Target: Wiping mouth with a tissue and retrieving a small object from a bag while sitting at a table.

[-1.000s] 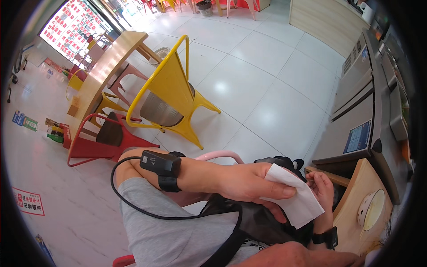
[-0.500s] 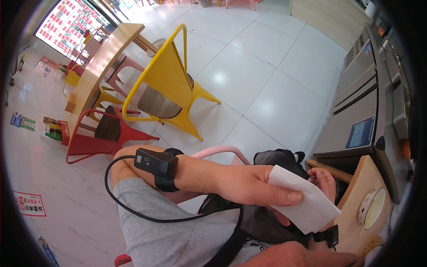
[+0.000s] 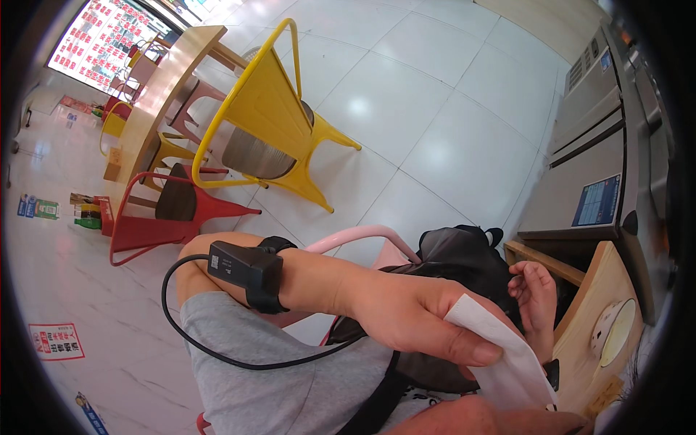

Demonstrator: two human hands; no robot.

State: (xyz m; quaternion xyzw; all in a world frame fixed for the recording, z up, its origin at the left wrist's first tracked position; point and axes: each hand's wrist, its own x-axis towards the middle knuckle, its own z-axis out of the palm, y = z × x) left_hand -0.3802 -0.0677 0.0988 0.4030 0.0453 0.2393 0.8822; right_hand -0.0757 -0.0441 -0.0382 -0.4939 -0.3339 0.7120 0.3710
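My left hand (image 3: 417, 322) reaches across my lap from the left and pinches a white paper napkin (image 3: 507, 362) between thumb and fingers. A black device (image 3: 246, 272) with a black cable is strapped to that forearm. My right hand (image 3: 534, 293) rises just behind the napkin with its fingers loosely curled. The napkin covers its palm, so its grip is hidden. A black bag (image 3: 460, 261) lies on my lap under both hands.
A round wooden table (image 3: 591, 326) with a small white dish (image 3: 612, 330) stands at my right, beside steel counter units (image 3: 594, 167). A pink chair back (image 3: 362, 235), a yellow chair (image 3: 272, 119), a red chair (image 3: 163, 210) and a long wooden table (image 3: 163, 94) stand on the white tile floor.
My left hand has drawn the napkin down and to the right along my right hand, whose fingers now show above it. The view has tilted slightly.
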